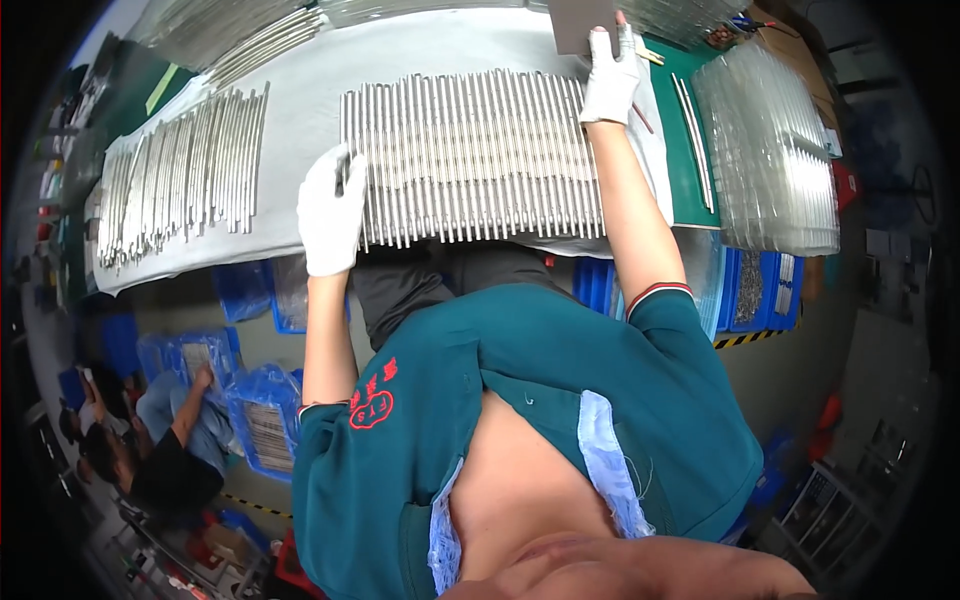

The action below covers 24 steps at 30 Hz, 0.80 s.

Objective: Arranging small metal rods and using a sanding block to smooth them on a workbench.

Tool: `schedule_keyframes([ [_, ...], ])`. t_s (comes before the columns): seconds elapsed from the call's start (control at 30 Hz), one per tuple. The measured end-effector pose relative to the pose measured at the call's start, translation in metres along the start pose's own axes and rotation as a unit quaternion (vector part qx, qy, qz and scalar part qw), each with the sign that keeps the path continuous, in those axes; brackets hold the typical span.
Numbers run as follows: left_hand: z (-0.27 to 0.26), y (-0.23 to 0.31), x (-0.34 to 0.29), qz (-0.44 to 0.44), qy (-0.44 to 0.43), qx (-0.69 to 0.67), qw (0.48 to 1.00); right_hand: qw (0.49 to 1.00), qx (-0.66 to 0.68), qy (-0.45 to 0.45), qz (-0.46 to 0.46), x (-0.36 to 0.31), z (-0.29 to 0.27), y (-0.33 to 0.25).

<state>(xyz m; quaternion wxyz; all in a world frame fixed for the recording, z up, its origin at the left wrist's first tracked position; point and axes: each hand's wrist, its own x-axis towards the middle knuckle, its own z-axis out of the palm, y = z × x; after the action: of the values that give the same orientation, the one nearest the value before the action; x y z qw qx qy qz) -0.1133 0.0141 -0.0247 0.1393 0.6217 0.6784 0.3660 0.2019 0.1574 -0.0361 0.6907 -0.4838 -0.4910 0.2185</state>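
Slim silvery metal rods (470,150) lie side by side in a wide, close row on the white-covered table (300,110). My left hand (332,215), in a white glove, rests against the row's left edge. Its thumb and forefinger are apart, touching the outermost rods, and nothing is gripped. Beyond the right end of the row, my gloved right hand (611,78) holds a flat grey-brown sheet (581,25) by its right side. The top of that sheet is cut off by the picture's edge. Some fingertips of the right glove are uncovered.
A looser group of rods (190,170) lies to the left. Stacked clear plastic trays (765,150) stand at the right, beside two rods (694,140) on a green mat (690,190). Blue bins (745,290) sit below the table. A co-worker (160,440) is at lower left.
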Motion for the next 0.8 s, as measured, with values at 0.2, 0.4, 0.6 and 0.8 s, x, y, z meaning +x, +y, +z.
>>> schedule_keyframes([
  [0.2, -0.022, 0.001, -0.041, 0.153, -0.026, 0.082, 0.984, 0.994, 0.084, 0.012, 0.062, 0.006, -0.005, 0.003],
  [0.4, -0.013, 0.011, -0.042, 0.207, -0.089, 0.220, 0.949, 0.993, 0.068, 0.024, 0.095, 0.006, -0.003, -0.007],
  [0.6, 0.017, 0.067, -0.042, 0.311, -0.169, 0.046, 0.934, 0.991, -0.018, -0.114, 0.071, 0.006, -0.004, 0.007],
  [0.8, 0.041, 0.079, -0.049, 0.325, -0.203, 0.082, 0.920, 0.916, -0.049, -0.375, 0.133, -0.005, 0.035, -0.057],
])
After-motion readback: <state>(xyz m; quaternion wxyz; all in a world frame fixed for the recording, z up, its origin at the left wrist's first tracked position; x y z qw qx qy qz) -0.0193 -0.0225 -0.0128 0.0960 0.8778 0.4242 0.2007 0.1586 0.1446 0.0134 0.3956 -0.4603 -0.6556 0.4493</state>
